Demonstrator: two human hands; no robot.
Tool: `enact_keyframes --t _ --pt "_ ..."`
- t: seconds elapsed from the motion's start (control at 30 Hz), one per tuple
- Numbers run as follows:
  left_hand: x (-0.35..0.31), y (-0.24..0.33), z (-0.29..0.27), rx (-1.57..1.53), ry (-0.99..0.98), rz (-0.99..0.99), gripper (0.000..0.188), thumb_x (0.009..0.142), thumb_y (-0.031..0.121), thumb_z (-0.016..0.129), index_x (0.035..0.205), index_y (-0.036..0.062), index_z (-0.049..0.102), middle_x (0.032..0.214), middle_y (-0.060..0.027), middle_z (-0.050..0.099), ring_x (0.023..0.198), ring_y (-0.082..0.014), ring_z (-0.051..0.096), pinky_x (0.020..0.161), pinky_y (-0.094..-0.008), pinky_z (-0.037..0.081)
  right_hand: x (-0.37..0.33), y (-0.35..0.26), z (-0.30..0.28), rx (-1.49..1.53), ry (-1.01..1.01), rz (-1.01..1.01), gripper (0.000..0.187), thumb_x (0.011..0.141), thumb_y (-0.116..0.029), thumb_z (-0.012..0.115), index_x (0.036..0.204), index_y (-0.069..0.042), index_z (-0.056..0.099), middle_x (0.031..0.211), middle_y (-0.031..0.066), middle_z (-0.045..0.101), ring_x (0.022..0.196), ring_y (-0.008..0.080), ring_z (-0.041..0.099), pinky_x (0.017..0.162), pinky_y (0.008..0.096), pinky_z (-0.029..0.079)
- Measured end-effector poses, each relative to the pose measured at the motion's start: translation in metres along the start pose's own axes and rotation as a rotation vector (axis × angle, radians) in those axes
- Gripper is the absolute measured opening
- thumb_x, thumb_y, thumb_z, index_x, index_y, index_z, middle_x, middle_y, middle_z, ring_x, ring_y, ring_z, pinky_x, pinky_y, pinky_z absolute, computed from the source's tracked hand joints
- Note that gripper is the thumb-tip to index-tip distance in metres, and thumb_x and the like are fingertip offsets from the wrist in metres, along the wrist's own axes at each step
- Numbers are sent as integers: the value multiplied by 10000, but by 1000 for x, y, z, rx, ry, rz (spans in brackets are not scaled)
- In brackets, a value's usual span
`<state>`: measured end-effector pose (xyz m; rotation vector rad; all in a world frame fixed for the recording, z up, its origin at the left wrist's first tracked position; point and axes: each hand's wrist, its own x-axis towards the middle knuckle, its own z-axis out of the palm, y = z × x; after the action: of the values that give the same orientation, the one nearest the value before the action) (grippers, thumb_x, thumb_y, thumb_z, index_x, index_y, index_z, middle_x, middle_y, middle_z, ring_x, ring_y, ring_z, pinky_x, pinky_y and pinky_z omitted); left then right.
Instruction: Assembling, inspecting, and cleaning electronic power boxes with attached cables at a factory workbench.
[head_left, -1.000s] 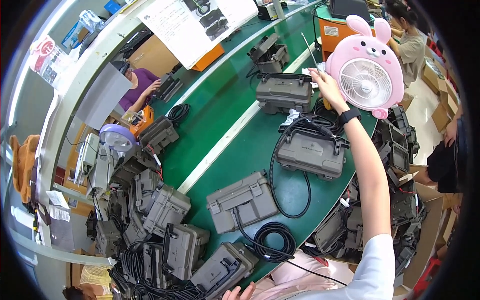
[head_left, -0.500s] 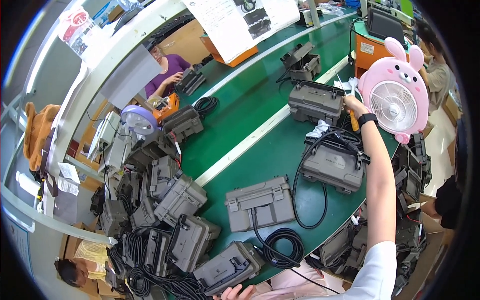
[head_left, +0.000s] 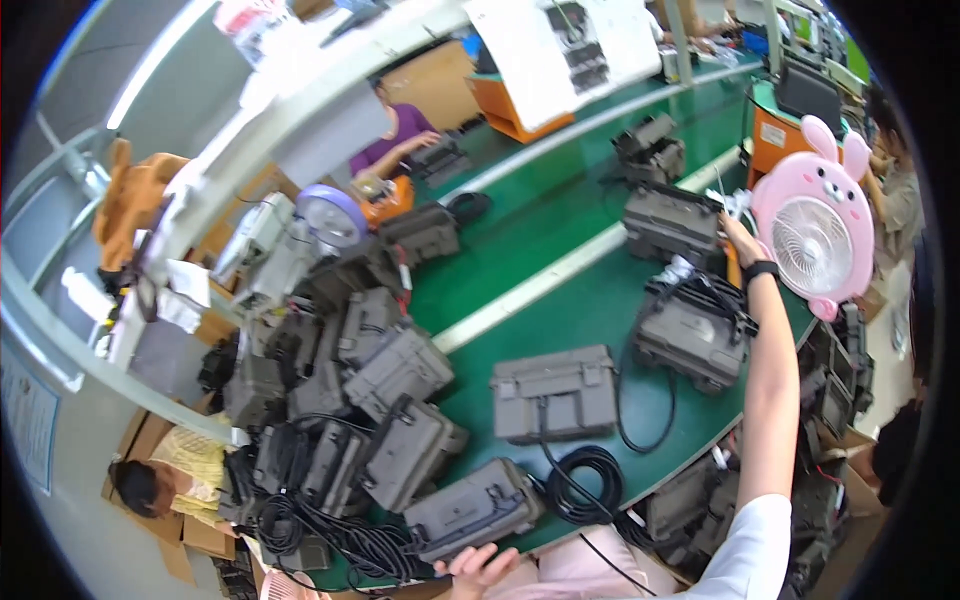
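At the far right of the bench, my right hand [head_left: 742, 240], with a dark band on its wrist, is closed at the right end of a grey latched case [head_left: 670, 222]. An orange handle [head_left: 733, 266] shows just under its fingers; what they grip is partly hidden. My left hand [head_left: 478, 568] lies at the near bench edge with its fingers apart, close against the front of another grey case [head_left: 475, 510]. A coiled black cable [head_left: 583, 486] sits to the right of that case. Between the hands are a grey case [head_left: 555, 395] and a cabled case [head_left: 690, 335].
Several grey cases [head_left: 400, 370] and tangled black cables [head_left: 350, 545] crowd the left of the green bench [head_left: 530, 245]. A pink rabbit-shaped fan [head_left: 812, 240] stands beside my right forearm. Across the bench sits a person in purple [head_left: 405, 130]. More cases [head_left: 690, 500] lie beyond the right edge.
My view has shifted, so the whole scene sits farther right and mostly lower. Both hands stay at about the same places beside the cases.
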<state>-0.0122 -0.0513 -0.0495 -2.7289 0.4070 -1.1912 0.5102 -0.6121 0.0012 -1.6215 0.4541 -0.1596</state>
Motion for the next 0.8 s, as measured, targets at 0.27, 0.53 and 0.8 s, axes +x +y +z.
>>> enact_keyframes --t 0.27,0.53,0.8 --pt "-2 18 -3 14 43 -20 100 870 486 661 923 439 590 1059 99 504 1115 -157 453 1180 -511 88 71 59 -44 -123 -104 81 526 1045 -550 313 974 -97 570 791 23 559 526 139 473 406 265 357" --pt "24 9 -2 -13 78 -3 226 808 491 707 1030 467 670 1137 131 552 1136 -119 471 1179 -488 78 6 0 -6 -141 -138 4 709 982 -625 449 1261 19 553 1162 130 620 760 154 513 522 255 410" --pt "33 15 -10 -6 86 18 140 857 453 656 991 450 616 1092 127 548 1142 -139 451 1178 -493 108 10 11 -15 -200 -136 144 758 909 -739 457 1237 -62 546 832 40 490 627 132 453 496 283 347"
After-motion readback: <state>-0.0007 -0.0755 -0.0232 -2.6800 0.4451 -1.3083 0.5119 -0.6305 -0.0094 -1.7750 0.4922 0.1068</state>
